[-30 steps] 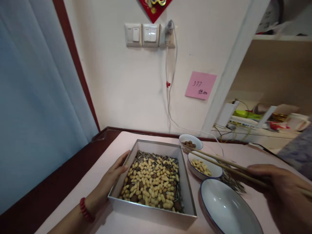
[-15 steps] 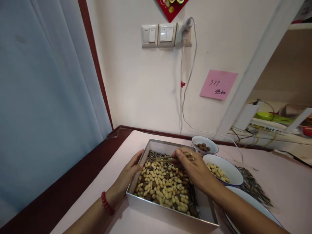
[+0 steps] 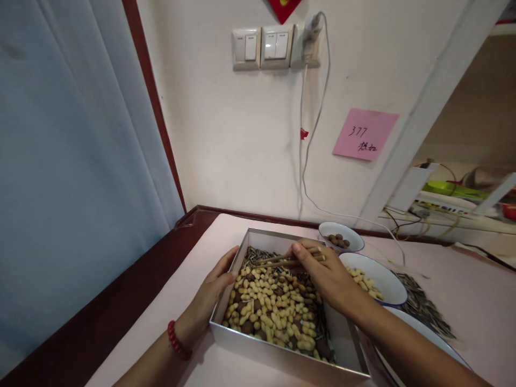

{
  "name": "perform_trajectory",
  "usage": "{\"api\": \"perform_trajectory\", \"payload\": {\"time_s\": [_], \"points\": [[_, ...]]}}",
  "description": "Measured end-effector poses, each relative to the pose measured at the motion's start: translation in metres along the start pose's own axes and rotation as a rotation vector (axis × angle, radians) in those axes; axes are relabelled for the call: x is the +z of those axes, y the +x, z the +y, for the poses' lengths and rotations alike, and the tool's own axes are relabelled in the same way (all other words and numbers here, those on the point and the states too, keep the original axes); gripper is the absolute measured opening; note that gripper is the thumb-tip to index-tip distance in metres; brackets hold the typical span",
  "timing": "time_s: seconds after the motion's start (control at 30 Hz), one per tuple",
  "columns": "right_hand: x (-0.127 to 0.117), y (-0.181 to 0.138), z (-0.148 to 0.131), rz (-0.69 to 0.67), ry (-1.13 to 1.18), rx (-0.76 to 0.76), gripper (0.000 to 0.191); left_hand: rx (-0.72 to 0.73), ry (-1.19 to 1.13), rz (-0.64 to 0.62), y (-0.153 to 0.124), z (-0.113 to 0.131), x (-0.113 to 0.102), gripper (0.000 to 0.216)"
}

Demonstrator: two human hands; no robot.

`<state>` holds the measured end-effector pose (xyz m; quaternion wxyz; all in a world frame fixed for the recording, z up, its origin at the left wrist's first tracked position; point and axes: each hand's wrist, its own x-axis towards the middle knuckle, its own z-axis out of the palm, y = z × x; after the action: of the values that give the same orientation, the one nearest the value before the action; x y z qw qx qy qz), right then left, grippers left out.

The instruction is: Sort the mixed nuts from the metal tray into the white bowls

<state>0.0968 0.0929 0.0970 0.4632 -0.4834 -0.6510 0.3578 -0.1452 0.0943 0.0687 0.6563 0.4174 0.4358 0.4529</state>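
The step in hand looks like picking from the mixed tray (image 3: 226, 330), a shallow metal box of peanuts (image 3: 269, 303), sunflower seeds (image 3: 258, 255) and darker brown nuts; the right hand (image 3: 328, 277) reaches over the tray's far right corner, fingers closed around a pair of chopsticks (image 3: 278, 260) whose tips point left across the far end of the tray, low over the seeds; the left hand (image 3: 212, 295) lies against the tray's left wall, fingers curled on its rim, steadying it (a red bead bracelet (image 3: 176, 341) sits on that wrist). Just right of the tray stand a small bowl of brown nuts (image 3: 341, 240) and a bowl of peanuts (image 3: 374, 279), with a loose heap of seeds on the table beyond them. As a judgement, the next move calls for a fine pinch on one small piece without scattering its neighbours. Whether the tips already grip anything I cannot tell; a third dish near the tray's right corner is mostly hidden by the forearm and cut off by the lower edge.
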Motion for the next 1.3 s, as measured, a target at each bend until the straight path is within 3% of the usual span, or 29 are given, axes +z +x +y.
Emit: {"api": "perform_trajectory", "payload": {"time_s": [0.5,0.77,0.97,1.13,1.3], "points": [[0.015,0.005,0.001,0.027,0.027,0.029,0.047,0.012,0.016,0.013,-0.002,0.001,0.001,0.065],[-0.002,-0.004,-0.004,0.139,0.092,0.061,0.048,-0.004,0.025,0.005,-0.002,0.003,0.003,0.067],[-0.024,-0.017,-0.002,0.249,0.183,0.086,0.048,0.015,0.038,0.021,0.000,0.000,0.000,0.069],[-0.054,-0.044,-0.019,0.407,0.222,0.127,0.046,0.010,0.051,0.008,0.006,-0.005,-0.008,0.072],[-0.110,-0.098,-0.021,0.732,0.184,-0.046,0.031,0.008,0.182,0.067,0.013,-0.007,-0.015,0.069]]}}
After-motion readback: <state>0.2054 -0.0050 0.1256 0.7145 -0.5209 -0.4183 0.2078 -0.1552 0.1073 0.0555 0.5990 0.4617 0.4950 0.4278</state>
